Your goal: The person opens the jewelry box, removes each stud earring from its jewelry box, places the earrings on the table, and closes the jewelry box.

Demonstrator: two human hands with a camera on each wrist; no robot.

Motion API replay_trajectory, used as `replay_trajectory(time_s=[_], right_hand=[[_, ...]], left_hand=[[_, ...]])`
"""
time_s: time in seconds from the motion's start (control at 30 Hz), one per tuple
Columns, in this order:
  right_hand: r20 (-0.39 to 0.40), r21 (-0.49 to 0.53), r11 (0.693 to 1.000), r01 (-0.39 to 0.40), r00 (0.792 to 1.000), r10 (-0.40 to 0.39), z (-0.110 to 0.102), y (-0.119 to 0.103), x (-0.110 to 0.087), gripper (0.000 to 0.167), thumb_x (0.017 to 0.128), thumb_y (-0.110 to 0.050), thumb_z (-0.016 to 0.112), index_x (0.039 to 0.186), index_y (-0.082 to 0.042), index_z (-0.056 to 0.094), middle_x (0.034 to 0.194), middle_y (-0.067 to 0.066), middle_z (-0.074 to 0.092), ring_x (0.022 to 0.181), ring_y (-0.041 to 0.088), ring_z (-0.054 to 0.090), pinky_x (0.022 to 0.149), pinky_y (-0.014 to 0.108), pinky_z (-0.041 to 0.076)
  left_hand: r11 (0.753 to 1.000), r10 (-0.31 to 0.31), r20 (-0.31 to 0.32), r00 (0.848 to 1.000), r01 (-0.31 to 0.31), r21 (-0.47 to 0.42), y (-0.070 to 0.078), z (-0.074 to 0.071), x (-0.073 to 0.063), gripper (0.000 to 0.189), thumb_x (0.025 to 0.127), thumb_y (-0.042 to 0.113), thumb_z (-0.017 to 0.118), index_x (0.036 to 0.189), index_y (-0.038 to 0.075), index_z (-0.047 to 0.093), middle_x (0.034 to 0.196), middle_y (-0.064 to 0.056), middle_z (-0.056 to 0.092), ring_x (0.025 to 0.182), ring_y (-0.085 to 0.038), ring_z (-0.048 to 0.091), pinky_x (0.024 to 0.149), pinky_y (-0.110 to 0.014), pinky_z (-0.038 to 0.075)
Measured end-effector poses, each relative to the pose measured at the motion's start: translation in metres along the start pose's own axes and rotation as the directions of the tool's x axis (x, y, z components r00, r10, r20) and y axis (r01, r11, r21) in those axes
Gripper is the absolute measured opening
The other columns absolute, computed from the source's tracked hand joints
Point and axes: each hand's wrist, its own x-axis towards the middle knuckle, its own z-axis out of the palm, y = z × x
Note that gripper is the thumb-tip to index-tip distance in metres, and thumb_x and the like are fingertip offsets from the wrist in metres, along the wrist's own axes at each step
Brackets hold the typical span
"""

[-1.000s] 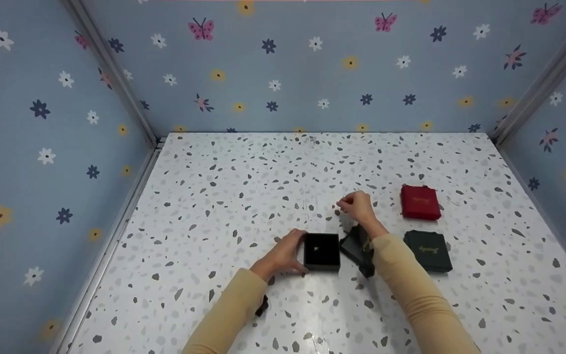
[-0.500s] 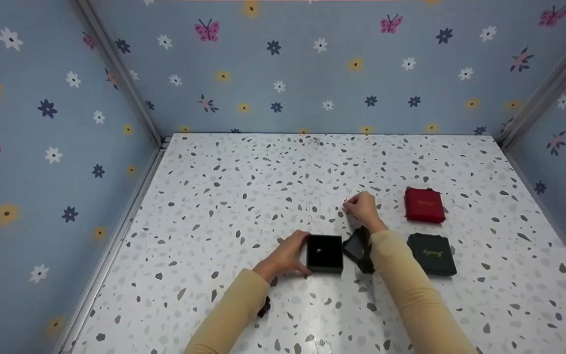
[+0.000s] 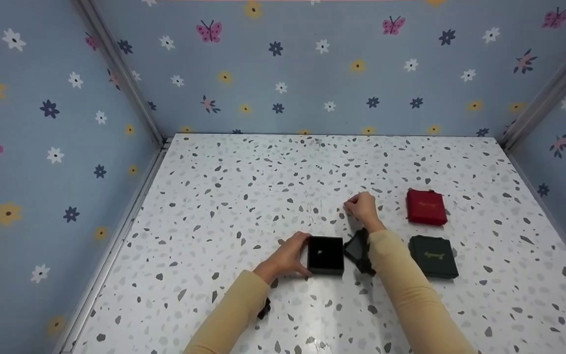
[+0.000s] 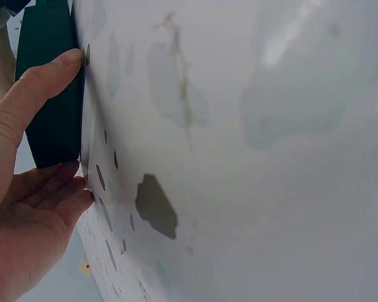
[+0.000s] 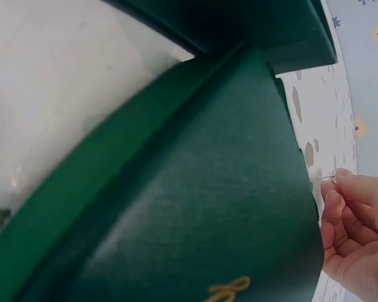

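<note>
My left hand (image 3: 289,254) holds the left side of a small open jewelry box (image 3: 325,271), thumb at the near wall and fingers at the far one. The box is dark green outside with a black lining. A tiny star-shaped piece (image 3: 320,252) shines on the lining. Beyond the box to the right, my right hand (image 3: 363,206) pinches a tiny, thin metal jewelry piece (image 5: 329,178) between thumb and index fingertip; I cannot tell its exact kind. Below the right wrist, partly under the forearm, lies the green box lid (image 5: 208,182) with a ribbon edge and a gold printed bow.
A red jewelry box (image 3: 426,207) and a closed dark green one (image 3: 434,256) stand on the right. Thin chains (image 3: 310,207) lie on the speckled table (image 3: 224,187) beyond the open box. A small black object (image 3: 265,309) sits beside the left forearm.
The head view has shifted slightly. The right hand has moved a little and stays low beyond the lid, still pinching. The left hand keeps its hold on the box.
</note>
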Motion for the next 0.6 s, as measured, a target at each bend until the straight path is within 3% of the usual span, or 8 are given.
replay_trajectory(time_s=[0.33,0.6], right_hand=[[0.019,0.035,0.998,-0.048,0.999,0.047,0.001,0.0001,0.0004,0.015,0.082,-0.009,0.06,0.089,0.003,0.064,0.076,0.009,0.059,0.057,0.012,0.05,0.048,0.023,0.042],[0.008,-0.026,0.999,0.031,1.0,-0.03,-0.004,-0.0009,-0.0009,0.024,0.082,-0.016,0.061,0.095,0.005,0.062,0.074,0.01,0.059,0.05,0.01,0.049,0.045,0.022,0.04]], left_hand=[[1.0,0.027,-0.013,1.0,-0.027,0.001,-0.0042,0.0009,-0.0009,0.087,0.048,0.017,0.086,0.121,0.0,0.042,0.11,-0.007,0.046,0.104,-0.019,0.045,0.095,-0.028,0.033],[1.0,-0.001,0.004,1.0,0.001,-0.03,-0.0031,0.0002,0.0002,0.088,0.048,0.015,0.086,0.122,0.001,0.04,0.114,-0.007,0.045,0.108,-0.019,0.043,0.097,-0.029,0.031]])
